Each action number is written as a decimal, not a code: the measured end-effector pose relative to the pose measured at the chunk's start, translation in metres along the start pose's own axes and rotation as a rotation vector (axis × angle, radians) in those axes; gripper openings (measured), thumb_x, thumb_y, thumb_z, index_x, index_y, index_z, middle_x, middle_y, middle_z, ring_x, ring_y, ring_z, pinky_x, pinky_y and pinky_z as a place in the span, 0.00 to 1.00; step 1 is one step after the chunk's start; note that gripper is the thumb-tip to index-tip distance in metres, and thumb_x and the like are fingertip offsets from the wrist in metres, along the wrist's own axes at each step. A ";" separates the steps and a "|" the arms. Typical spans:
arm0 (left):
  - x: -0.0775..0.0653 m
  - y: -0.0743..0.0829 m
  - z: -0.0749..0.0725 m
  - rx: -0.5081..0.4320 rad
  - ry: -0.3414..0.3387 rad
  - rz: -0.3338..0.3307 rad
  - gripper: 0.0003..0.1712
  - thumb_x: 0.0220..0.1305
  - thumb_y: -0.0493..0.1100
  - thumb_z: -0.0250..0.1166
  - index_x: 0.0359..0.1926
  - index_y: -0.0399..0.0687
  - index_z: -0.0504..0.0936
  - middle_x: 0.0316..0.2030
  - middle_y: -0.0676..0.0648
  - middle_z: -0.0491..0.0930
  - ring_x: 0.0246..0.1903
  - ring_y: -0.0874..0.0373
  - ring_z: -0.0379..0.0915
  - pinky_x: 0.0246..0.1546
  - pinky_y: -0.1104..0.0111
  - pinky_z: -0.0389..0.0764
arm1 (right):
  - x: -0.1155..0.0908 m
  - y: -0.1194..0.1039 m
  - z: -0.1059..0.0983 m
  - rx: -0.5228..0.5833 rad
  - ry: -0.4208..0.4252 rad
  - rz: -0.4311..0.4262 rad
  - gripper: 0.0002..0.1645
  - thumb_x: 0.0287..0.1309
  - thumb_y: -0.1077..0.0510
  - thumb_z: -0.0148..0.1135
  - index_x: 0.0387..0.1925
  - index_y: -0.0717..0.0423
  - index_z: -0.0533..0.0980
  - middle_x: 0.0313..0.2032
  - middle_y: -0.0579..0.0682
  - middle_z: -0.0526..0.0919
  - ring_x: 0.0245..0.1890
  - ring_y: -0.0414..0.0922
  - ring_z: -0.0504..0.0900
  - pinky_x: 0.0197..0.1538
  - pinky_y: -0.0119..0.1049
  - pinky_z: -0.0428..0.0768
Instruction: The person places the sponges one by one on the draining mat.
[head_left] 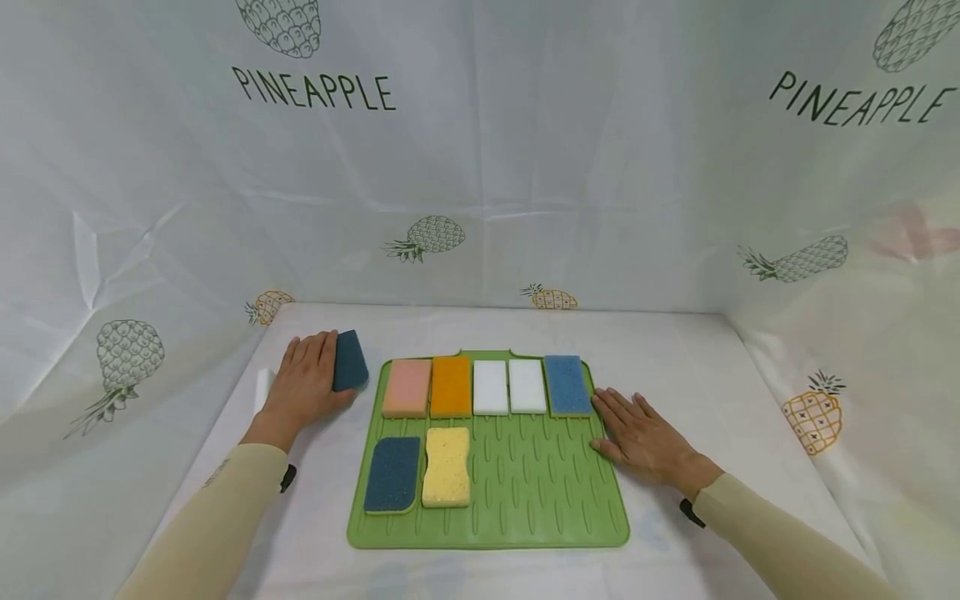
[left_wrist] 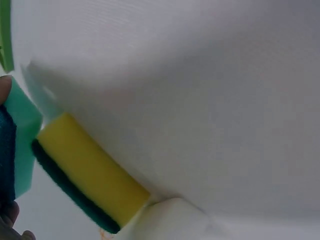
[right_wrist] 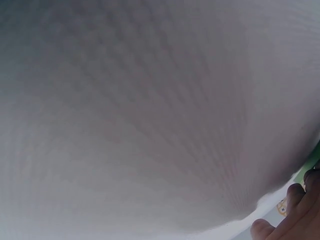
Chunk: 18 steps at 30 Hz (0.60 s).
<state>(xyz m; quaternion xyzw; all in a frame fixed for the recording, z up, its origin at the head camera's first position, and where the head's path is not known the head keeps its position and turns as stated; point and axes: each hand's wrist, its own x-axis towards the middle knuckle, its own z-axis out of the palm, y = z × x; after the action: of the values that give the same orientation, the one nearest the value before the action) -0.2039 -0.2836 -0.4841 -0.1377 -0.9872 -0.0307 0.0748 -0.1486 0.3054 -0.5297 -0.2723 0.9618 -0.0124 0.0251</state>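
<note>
White table (head_left: pixel 675 358), dark blue sponge (head_left: pixel 350 364) beside green mat (head_left: pixel 551 479), long axis fore-and-aft.

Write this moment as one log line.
left hand: grips dark blue sponge | right hand: at green mat edge | sponges: two rows on mat

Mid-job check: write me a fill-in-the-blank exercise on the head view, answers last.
1. The ridged green mat bears ____ rectangular blocks in its far row.
2. The waisted yellow sponge lies to the ____ of the mat's dark-blue-topped sponge.
3. The left hand holds a blocky, dark-blue-faced sponge beyond the mat's ____ edge.
Answers: five; right; left
</note>
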 end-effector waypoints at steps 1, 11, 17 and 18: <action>0.001 0.000 -0.001 -0.004 0.010 0.002 0.67 0.57 0.60 0.79 0.80 0.27 0.51 0.73 0.27 0.60 0.73 0.30 0.56 0.79 0.36 0.50 | 0.000 0.000 0.000 -0.005 0.007 -0.006 0.48 0.79 0.32 0.48 0.82 0.61 0.56 0.82 0.59 0.57 0.82 0.59 0.58 0.81 0.63 0.56; 0.010 0.026 -0.019 -0.025 0.046 0.041 0.68 0.56 0.61 0.80 0.80 0.27 0.53 0.73 0.28 0.62 0.73 0.31 0.58 0.79 0.37 0.51 | 0.000 0.000 -0.001 -0.022 -0.014 -0.013 0.47 0.80 0.34 0.47 0.83 0.61 0.55 0.83 0.58 0.56 0.82 0.58 0.56 0.82 0.62 0.54; 0.012 0.049 -0.029 -0.019 0.043 0.078 0.67 0.55 0.65 0.79 0.78 0.27 0.56 0.72 0.28 0.64 0.73 0.32 0.59 0.80 0.39 0.53 | 0.001 0.001 -0.001 -0.028 -0.010 -0.015 0.47 0.80 0.34 0.47 0.83 0.61 0.55 0.82 0.58 0.56 0.82 0.58 0.57 0.81 0.62 0.55; 0.013 0.052 -0.030 -0.026 0.047 0.082 0.67 0.55 0.66 0.79 0.77 0.26 0.57 0.72 0.27 0.65 0.72 0.32 0.60 0.80 0.40 0.53 | 0.001 0.001 0.000 -0.029 -0.010 -0.015 0.47 0.80 0.34 0.48 0.83 0.61 0.55 0.82 0.58 0.56 0.82 0.58 0.57 0.81 0.62 0.55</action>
<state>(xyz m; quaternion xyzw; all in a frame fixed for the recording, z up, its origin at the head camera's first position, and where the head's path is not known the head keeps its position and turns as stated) -0.1975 -0.2327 -0.4504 -0.1783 -0.9782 -0.0435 0.0973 -0.1501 0.3051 -0.5294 -0.2797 0.9597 0.0026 0.0257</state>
